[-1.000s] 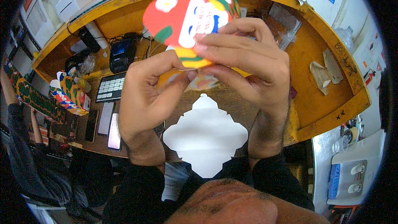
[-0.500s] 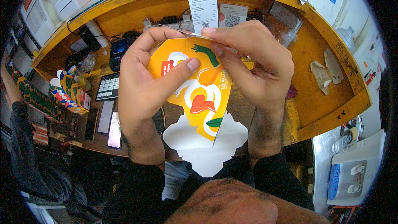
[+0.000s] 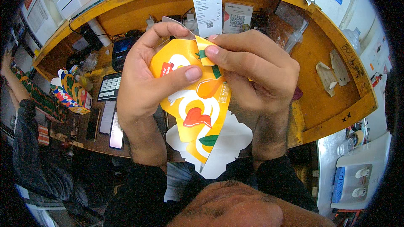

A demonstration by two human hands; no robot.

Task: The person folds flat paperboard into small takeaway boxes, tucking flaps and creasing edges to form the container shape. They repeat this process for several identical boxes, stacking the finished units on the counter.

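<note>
Above the desk I hold a yellow folding carton blank [image 3: 206, 96] printed with fruit, a red shape and green leaves. My left hand [image 3: 145, 73] grips its left side, thumb flat on the printed face and fingers behind. With thumb and fingers of my right hand [image 3: 256, 65], I pinch a small flap at the top edge, bent over onto the printed face. Below the yellow panel spreads a white, lobed cardboard section [image 3: 231, 138]; whether it is joined to the yellow panel cannot be told. The right hand's lower fingers are partly hidden.
A paper receipt [image 3: 208, 6] hangs from the yellow shelf edge, beside a card with a square code [image 3: 237, 18]. To the left are a tablet [image 3: 109, 87], phones [image 3: 116, 132] and patterned cartons [image 3: 71, 92]. Another person's arm [image 3: 17, 84] reaches in at far left.
The top flap, upright before, is now folded over toward me by my right hand. The yellow panel's lower tip has swung down and left over the white section.
</note>
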